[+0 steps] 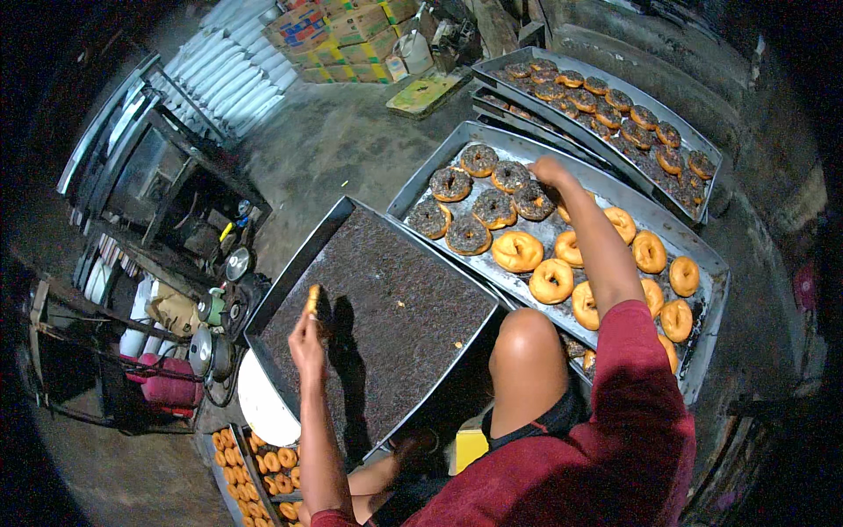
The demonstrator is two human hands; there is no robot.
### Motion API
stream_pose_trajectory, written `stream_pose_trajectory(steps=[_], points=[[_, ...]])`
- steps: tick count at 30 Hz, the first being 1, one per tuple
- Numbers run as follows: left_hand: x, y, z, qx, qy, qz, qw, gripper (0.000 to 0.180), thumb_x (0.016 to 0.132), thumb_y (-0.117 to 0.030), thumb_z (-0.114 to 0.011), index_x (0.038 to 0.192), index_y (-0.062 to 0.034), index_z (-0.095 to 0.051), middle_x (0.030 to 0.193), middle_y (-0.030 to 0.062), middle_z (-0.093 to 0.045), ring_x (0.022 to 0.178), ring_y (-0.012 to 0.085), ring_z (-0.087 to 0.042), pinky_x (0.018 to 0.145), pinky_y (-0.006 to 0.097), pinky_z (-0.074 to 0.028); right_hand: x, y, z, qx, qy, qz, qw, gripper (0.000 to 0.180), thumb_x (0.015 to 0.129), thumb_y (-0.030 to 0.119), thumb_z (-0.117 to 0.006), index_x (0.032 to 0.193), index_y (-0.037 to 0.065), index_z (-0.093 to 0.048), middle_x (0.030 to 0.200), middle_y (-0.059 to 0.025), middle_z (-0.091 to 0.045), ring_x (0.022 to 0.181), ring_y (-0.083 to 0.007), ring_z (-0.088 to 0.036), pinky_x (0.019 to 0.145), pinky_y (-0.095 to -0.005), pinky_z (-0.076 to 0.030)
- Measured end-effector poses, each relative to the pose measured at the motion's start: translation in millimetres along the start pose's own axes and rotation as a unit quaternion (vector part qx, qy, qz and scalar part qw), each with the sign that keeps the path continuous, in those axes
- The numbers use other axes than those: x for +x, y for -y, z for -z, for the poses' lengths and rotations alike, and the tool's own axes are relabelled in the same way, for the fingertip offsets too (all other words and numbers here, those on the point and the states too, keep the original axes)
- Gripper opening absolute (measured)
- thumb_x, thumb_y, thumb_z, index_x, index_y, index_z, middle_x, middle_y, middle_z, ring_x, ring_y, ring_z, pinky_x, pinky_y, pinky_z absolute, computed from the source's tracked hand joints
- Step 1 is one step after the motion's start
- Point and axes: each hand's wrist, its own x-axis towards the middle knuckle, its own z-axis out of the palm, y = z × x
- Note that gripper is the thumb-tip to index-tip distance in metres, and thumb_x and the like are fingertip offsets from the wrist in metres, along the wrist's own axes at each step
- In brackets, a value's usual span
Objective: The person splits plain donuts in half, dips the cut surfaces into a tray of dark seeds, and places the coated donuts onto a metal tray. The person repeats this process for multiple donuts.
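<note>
Trays (255, 467) nearest us, behind our left hand (307, 342), hold rows of golden doughnuts (286, 458). Below that hand, a square metal tray (309, 253) is spread with dark granules (413, 281). Under our right arm, a long tray (709, 321) carries plain doughnuts (551, 281), with dark-topped doughnuts (468, 235) at its left end; beyond the right hand (549, 171), another tray (571, 134) holds more topped ones. Left of our left hand stand metal pots (211, 351); ahead, the grey floor (342, 132) runs to white sacks (233, 61) and stacked cartons (351, 35). Our left hand grasps a doughnut (313, 299) in its fingertips above the granules. Our right arm stretches farther, its fingers lowered by the topped doughnuts; whether they grip one, we cannot tell.
</note>
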Motion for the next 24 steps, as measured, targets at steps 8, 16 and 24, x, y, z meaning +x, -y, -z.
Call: stream_pose_trajectory(steps=[8,16,24], points=[[-1,-95,-53,-0.430,0.139,0.134,0.882,0.036,0.099,-0.034,-0.056,0.126,-0.0104,-0.057,0.109,0.0044,-0.063,0.095,0.0197,-0.061,0.072,0.035,-0.054,-119,92,-3,0.005,0.125,0.083,0.989,0.031,0.078,0.029,-0.068,0.095,0.004,-0.073,0.091,-0.0218,-0.072,0.087,-0.0358,-0.071,0.078,-0.0481,-0.054],[7,-145,-185,-0.298,0.372,0.108,0.872,0.038,0.102,-0.032,-0.050,0.128,-0.0061,-0.059,0.120,0.0077,-0.065,0.099,0.0195,-0.065,0.078,0.041,-0.056,-140,65,49,0.091,0.043,0.028,0.995,0.044,0.069,0.034,-0.077,0.094,-0.001,-0.073,0.084,-0.0188,-0.073,0.077,-0.0294,-0.070,0.070,-0.0399,-0.054],[16,-139,-287,0.091,0.462,-0.076,0.879,0.028,0.087,-0.029,-0.063,0.087,-0.0022,-0.071,0.076,0.0089,-0.067,0.064,0.0213,-0.062,0.062,0.036,-0.051,-110,-14,91,0.427,0.181,0.036,0.885,0.014,0.071,0.018,-0.066,0.077,0.006,-0.068,0.072,0.0006,-0.061,0.066,-0.0114,-0.054,0.061,-0.0335,-0.045]])
